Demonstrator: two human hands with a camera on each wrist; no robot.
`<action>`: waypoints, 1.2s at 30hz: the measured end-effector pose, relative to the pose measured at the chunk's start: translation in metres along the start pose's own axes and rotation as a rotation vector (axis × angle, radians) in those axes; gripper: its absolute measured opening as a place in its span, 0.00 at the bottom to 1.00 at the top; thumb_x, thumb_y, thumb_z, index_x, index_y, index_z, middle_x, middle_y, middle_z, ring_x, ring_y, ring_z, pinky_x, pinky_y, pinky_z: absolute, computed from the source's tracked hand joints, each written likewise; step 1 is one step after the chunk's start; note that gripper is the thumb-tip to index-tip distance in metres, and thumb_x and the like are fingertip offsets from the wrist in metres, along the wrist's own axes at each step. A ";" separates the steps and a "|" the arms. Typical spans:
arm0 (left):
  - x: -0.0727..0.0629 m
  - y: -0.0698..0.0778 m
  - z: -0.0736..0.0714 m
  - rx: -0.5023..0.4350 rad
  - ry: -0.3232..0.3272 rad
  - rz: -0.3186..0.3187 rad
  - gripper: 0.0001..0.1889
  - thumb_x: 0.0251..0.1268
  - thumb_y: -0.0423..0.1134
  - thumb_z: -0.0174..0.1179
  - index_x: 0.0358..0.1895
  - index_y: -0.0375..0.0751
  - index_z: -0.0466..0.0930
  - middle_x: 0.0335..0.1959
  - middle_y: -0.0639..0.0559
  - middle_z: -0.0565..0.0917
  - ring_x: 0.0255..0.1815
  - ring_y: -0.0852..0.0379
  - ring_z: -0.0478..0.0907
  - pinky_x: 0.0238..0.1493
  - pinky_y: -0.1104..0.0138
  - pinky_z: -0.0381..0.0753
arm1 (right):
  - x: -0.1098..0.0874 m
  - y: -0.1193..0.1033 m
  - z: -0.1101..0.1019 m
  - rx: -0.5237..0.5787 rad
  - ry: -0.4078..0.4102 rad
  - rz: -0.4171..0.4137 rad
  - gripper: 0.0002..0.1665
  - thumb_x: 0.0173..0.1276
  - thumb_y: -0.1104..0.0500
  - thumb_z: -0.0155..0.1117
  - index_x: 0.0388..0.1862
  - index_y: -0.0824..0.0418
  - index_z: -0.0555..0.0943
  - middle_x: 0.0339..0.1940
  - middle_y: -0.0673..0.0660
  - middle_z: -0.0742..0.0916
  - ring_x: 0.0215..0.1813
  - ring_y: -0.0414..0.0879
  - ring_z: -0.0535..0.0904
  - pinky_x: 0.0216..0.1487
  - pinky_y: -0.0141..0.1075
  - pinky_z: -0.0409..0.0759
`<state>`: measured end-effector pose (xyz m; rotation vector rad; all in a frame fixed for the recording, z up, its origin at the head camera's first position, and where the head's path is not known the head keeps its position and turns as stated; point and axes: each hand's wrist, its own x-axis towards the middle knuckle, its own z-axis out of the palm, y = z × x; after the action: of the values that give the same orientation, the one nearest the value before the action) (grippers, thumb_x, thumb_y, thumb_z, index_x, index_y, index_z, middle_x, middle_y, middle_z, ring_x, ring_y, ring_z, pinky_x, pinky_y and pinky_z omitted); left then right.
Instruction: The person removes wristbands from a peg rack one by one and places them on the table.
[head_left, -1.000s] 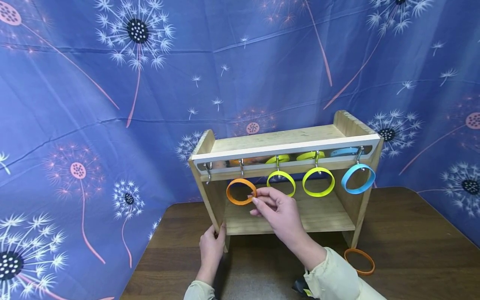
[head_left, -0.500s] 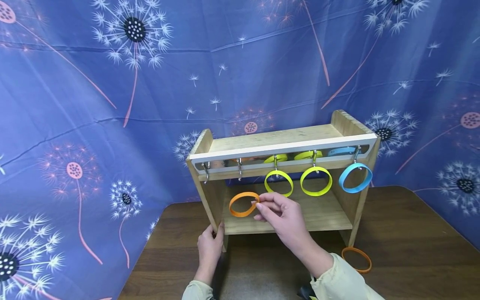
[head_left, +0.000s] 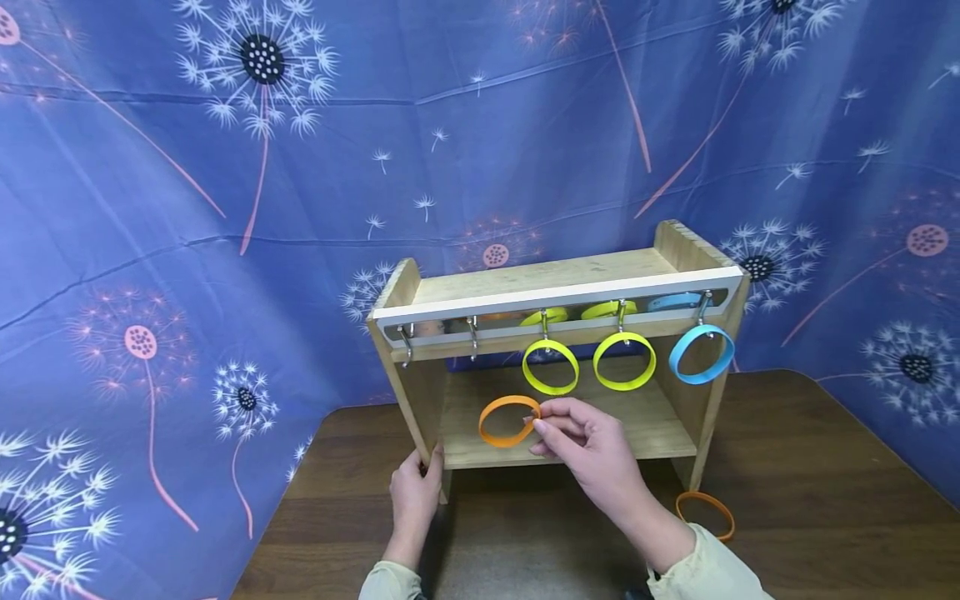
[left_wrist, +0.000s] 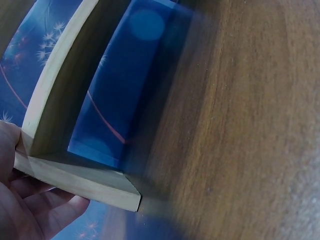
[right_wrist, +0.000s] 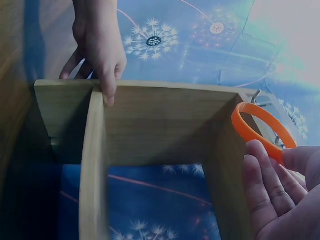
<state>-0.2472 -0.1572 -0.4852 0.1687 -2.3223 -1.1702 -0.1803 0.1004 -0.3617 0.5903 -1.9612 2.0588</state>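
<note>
Right hand (head_left: 596, 446) is pinching the thin orange rubbery-looking ring (head_left: 504, 442) at its 3 o'clock, in front of the pale wooden shelf unit (head_left: 652, 412); left hand (head_left: 415, 487) grips that around 7 o'clock. I'd guess the ring's light, bendy, hard to break, so a rim pinch suits.

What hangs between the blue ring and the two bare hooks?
A yellow ring and, beside it, a second yellow ring; the head view shows both.
</note>
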 end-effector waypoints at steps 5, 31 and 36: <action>-0.001 0.001 0.000 0.000 -0.004 0.002 0.18 0.66 0.47 0.62 0.18 0.47 0.72 0.12 0.57 0.68 0.16 0.55 0.66 0.21 0.62 0.64 | -0.006 0.004 -0.009 -0.025 0.012 0.026 0.14 0.66 0.66 0.65 0.47 0.73 0.78 0.40 0.66 0.87 0.34 0.58 0.86 0.39 0.40 0.83; -0.001 -0.001 -0.001 0.023 0.004 0.005 0.18 0.66 0.48 0.62 0.18 0.47 0.74 0.12 0.57 0.69 0.17 0.55 0.66 0.22 0.61 0.65 | -0.039 0.018 -0.067 -0.184 0.117 0.054 0.13 0.68 0.67 0.63 0.46 0.76 0.76 0.35 0.59 0.89 0.28 0.48 0.86 0.34 0.36 0.83; -0.001 0.001 -0.001 0.028 -0.003 0.002 0.17 0.66 0.47 0.62 0.19 0.47 0.75 0.13 0.56 0.72 0.19 0.54 0.68 0.25 0.60 0.67 | -0.047 0.023 -0.079 -0.204 0.141 0.056 0.12 0.68 0.67 0.63 0.46 0.76 0.76 0.35 0.58 0.89 0.28 0.48 0.86 0.33 0.36 0.82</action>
<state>-0.2454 -0.1574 -0.4843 0.1749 -2.3414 -1.1380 -0.1586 0.1816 -0.4044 0.3423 -2.0906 1.8447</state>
